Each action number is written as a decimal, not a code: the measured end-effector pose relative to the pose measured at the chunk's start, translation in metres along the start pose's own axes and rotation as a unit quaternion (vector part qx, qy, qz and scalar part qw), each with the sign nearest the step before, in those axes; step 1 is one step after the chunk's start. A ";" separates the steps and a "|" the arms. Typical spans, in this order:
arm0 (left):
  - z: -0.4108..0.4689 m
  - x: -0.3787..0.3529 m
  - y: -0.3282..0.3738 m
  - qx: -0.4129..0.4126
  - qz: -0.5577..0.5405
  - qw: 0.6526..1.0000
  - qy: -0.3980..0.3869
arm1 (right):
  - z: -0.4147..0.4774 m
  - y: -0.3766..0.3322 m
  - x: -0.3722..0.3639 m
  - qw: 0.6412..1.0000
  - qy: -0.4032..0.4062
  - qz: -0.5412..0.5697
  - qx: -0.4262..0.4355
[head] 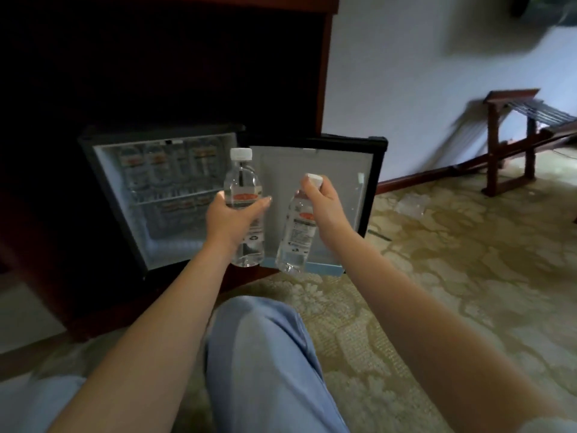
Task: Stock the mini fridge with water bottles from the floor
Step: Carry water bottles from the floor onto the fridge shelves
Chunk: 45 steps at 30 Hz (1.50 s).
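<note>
Holding two water bottles mid-frame, right in front of the open mini fridge [104,182]. Left grip [232,218] wrapped round the middle of the upright bottle [242,179], thumb out on the right side of the label, so grasping it solidly. Right grip [324,204] pinching the tilted bottle [296,239] up at the neck just under the white cap [313,179], body dangling down and to the left. Both clear of the floor [437,276], both just in front of the swung-open door [312,164]. Looks like full clear plastic, so probably a bit of heft but easy one-handed; thin walls likely to dent if squeezed hard, maybe slick if damp. Better to take hold round the labelled waist than by the cap, judging by the tilt on the right one. Already rows of bottles [162,167] standing on the upper shelf [175,196] at centre left, more below but too blurry to sort out, so tight quarters; would guess going in base first and slow, to avoid toppling the neighbours
</note>
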<state>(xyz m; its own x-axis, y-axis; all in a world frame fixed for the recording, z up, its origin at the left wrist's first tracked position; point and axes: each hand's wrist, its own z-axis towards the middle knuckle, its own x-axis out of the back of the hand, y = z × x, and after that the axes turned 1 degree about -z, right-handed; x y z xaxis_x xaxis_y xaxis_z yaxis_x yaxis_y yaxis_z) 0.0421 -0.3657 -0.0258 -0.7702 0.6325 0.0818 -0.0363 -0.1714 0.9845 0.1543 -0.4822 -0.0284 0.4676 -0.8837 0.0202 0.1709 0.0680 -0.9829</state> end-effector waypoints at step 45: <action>0.241 0.210 -0.314 0.126 0.145 0.959 0.207 | 0.252 0.279 -0.409 0.962 -0.244 -0.120 0.009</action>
<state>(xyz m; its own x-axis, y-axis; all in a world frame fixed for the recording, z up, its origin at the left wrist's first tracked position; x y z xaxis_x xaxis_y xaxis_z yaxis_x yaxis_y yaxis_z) 0.0455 0.0026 -0.2800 -0.9133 0.2227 0.3409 0.3331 -0.0732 0.9401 0.2294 0.0151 -0.2649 0.7641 -0.5521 0.3336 0.3374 -0.0988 -0.9362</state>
